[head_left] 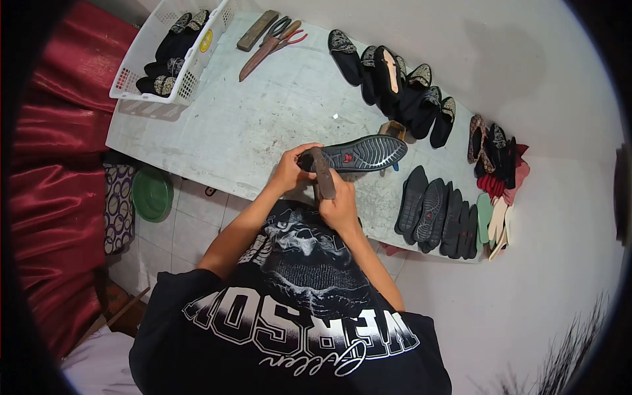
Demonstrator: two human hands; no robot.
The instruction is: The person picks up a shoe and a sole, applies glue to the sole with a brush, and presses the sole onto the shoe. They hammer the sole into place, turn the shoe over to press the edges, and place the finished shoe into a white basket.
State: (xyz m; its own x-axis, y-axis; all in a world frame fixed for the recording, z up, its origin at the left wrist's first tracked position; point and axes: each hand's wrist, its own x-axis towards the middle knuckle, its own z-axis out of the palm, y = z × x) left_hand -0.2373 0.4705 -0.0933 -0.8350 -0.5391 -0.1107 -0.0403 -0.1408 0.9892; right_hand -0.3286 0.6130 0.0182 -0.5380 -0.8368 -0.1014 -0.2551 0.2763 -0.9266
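A black shoe (372, 153) lies sole up over the near part of the table, its ridged sole marked with a small red logo. My left hand (289, 170) is closed around its heel end. In my right hand (339, 203) is a hammer (322, 172) with a rusty brown head, which overlaps the heel part of the sole in this view. The fingers of that hand are wrapped round the handle, which is mostly hidden. A small open box (393, 130) stands just past the shoe's toe.
Finished-looking black shoes (395, 76) line the wall side of the table (197, 141). Several loose soles (431, 210) stand at the right. A knife (260, 58), red-handled pliers (293, 41) and a block (257, 30) lie at the back. A white basket (191, 72) holds shoes.
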